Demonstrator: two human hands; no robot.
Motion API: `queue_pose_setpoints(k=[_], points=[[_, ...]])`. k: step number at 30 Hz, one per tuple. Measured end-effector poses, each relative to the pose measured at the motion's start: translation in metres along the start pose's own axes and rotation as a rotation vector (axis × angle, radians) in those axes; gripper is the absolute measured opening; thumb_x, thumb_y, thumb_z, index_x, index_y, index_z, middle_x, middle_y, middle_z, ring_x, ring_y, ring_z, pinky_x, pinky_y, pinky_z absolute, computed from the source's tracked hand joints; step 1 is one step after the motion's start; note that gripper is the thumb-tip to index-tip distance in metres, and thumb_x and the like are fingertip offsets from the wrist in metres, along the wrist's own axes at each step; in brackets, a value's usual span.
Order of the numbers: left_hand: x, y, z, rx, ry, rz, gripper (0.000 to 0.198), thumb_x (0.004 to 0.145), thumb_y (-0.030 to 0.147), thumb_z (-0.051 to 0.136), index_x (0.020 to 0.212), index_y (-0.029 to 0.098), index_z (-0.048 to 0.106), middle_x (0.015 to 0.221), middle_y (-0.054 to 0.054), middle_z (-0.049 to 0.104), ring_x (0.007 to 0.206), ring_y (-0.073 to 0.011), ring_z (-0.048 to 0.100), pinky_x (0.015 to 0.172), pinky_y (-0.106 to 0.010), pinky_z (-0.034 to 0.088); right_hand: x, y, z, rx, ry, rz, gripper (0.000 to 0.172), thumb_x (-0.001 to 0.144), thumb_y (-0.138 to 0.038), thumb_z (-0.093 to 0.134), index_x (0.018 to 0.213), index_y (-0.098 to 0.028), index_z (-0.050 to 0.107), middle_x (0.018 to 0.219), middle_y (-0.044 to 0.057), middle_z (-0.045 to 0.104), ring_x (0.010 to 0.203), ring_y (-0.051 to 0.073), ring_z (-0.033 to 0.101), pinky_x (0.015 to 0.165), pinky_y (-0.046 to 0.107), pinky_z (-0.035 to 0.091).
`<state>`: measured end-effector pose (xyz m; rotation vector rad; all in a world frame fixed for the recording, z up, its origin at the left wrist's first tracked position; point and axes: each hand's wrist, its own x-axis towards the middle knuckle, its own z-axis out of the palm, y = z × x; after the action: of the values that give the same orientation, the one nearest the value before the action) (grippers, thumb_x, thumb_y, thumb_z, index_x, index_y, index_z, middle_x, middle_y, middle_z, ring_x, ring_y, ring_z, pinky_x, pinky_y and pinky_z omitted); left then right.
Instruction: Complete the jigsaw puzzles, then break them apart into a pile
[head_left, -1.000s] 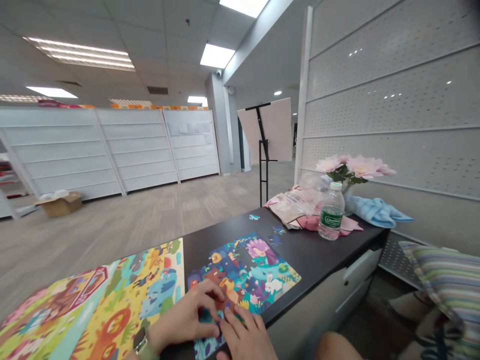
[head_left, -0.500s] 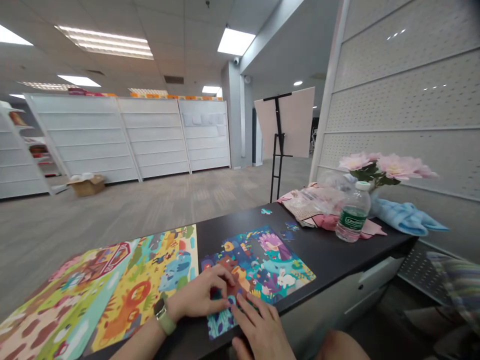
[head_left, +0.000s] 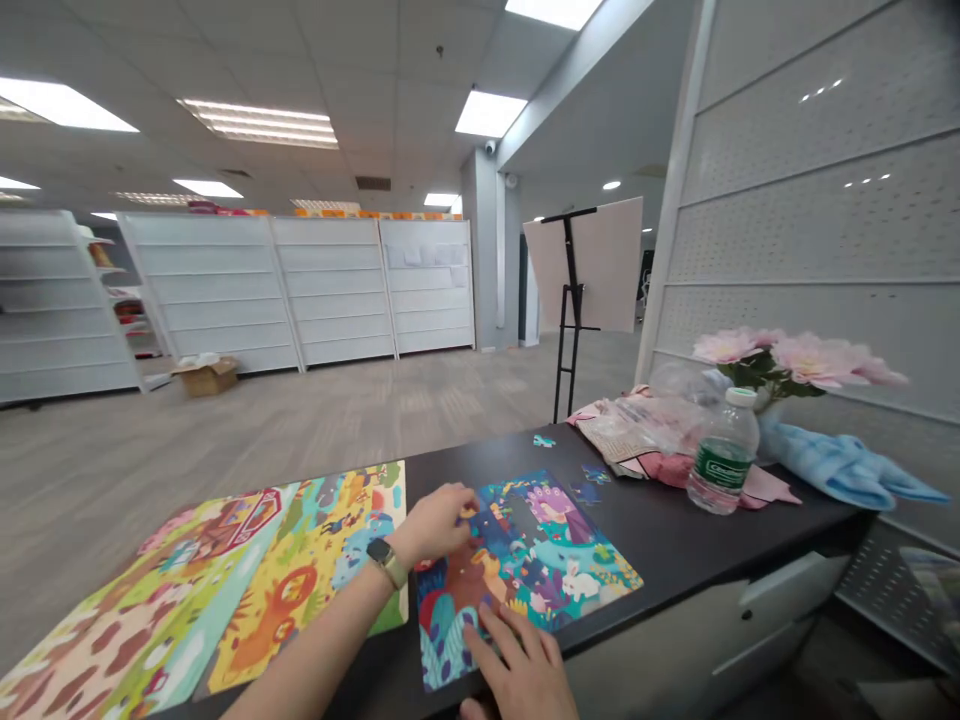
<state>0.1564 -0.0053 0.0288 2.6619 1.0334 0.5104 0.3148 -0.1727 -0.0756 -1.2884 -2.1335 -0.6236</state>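
A dark blue jigsaw puzzle (head_left: pixel 547 560) with forest animals lies on the dark table. My left hand (head_left: pixel 439 522), with a watch on its wrist, is at the puzzle's upper left corner. Its fingers are curled down and pressed together; what they hold, if anything, is hidden. My right hand (head_left: pixel 521 660) rests on the puzzle's near edge with fingers stretched out, holding nothing. Loose puzzle pieces (head_left: pixel 594 474) lie beyond the upper right edge, and a light blue piece (head_left: pixel 544 441) lies farther back.
Left of the puzzle lies a yellow animal picture board (head_left: pixel 300 580), beside a green farm picture board (head_left: pixel 127 620). At the right stand a water bottle (head_left: pixel 724 455) and pink flowers (head_left: pixel 810 358), with crumpled plastic packaging (head_left: pixel 645 425) and blue cloth (head_left: pixel 840 465).
My left hand has moved from the puzzle's lower left part up to its upper left corner. My right hand stays at the near edge. The view has tilted up and turned slightly left.
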Motion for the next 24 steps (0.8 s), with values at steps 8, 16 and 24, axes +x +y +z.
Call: queue_pose_setpoints(k=[8,16,24], points=[[-0.001,-0.048,0.007,0.090,0.119,-0.287,0.023,0.072,0.003,0.050,0.086,0.022,0.056,0.081,-0.002,0.064,0.078,-0.0210,0.062,0.065,-0.027,0.038,-0.014,-0.004,0.032,-0.156,0.149,0.041,0.030,0.092,-0.030,0.061,0.119,-0.043,0.066,0.116,-0.009,0.075,0.097,0.018,0.071,0.071,0.029,0.049],[-0.008,-0.054,-0.001,0.064,0.193,-0.354,0.022,0.077,0.004,0.050,0.088,0.022,0.056,0.082,-0.002,0.065,0.080,-0.0192,0.063,0.068,-0.026,0.038,-0.013,0.006,0.015,-0.113,0.071,-0.092,0.047,0.089,-0.051,0.059,0.132,-0.035,0.061,0.129,-0.003,0.069,0.105,0.021,0.065,0.076,0.028,0.047],[-0.007,-0.056,0.005,-0.052,0.305,-0.324,0.024,0.076,0.003,0.051,0.090,0.020,0.058,0.084,-0.001,0.067,0.077,-0.0169,0.065,0.070,-0.025,0.046,-0.019,0.000,0.018,0.004,-0.074,0.019,0.061,0.078,-0.041,0.067,0.138,-0.037,0.054,0.137,-0.004,0.064,0.111,0.025,0.063,0.083,0.033,0.046]])
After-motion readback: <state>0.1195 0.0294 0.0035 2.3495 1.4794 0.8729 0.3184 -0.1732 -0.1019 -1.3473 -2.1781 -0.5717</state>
